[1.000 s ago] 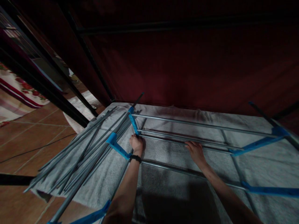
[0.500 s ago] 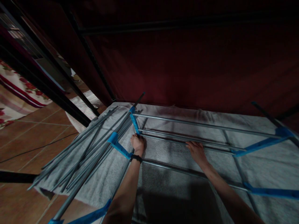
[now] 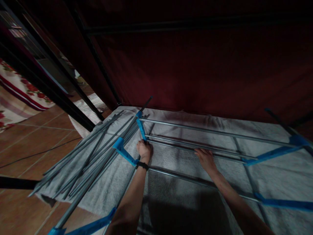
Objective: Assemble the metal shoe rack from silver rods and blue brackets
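Note:
My left hand [image 3: 143,150], with a dark band at the wrist, is closed at the lower end of a blue plastic connector [image 3: 141,128], where a rod meets it; the fingertips are partly hidden. My right hand [image 3: 205,159] has its fingers curled over a grey metal rod [image 3: 176,146] farther right. Just behind that rod runs another, and a higher rod [image 3: 202,129] spans from the same connector to the blue connector [image 3: 276,152] at the right. Nearer me, a rod [image 3: 181,176] passes beneath both forearms.
Several loose grey rods [image 3: 83,160] lie on the pale blanket [image 3: 168,192] at the left. Another blue connector [image 3: 124,152] stands on a tilted pole. A dark red cloth panel [image 3: 195,75] rises behind. Black frame bars [image 3: 53,91] and tiled floor [image 3: 31,143] are at the left.
Both hands keep their places on the frame. The view has shifted very slightly; nothing else visibly moves.

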The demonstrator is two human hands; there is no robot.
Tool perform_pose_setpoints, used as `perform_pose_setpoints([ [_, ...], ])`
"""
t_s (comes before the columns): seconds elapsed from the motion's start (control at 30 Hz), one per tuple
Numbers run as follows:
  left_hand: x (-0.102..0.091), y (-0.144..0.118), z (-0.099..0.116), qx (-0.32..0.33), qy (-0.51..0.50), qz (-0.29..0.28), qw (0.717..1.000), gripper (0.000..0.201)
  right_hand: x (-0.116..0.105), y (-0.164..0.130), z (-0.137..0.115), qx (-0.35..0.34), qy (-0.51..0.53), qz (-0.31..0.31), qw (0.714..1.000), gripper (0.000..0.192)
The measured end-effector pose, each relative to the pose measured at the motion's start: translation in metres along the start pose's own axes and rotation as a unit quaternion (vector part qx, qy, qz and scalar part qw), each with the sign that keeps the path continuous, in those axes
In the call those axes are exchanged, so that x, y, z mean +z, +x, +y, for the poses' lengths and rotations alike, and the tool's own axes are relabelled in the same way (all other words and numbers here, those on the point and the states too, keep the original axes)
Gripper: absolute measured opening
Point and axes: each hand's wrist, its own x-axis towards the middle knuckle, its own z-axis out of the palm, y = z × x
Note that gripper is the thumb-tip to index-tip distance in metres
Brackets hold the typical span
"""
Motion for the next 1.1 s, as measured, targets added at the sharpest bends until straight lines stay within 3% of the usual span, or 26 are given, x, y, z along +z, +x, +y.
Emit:
perform_pose_setpoints([
  [0.83, 0.001, 0.000, -0.002, 0.009, -0.001, -0.003, 1.000, 0.020, -0.002, 0.000, -0.007, 0.001, -0.015, -0.003, 1.000, 0.029],
  [1.1, -0.008, -0.004, 0.009, -0.001, -0.007, 0.000, 1.000, 0.022, -0.002, 0.002, -0.008, 0.013, -0.014, -0.002, 1.000, 0.027],
])
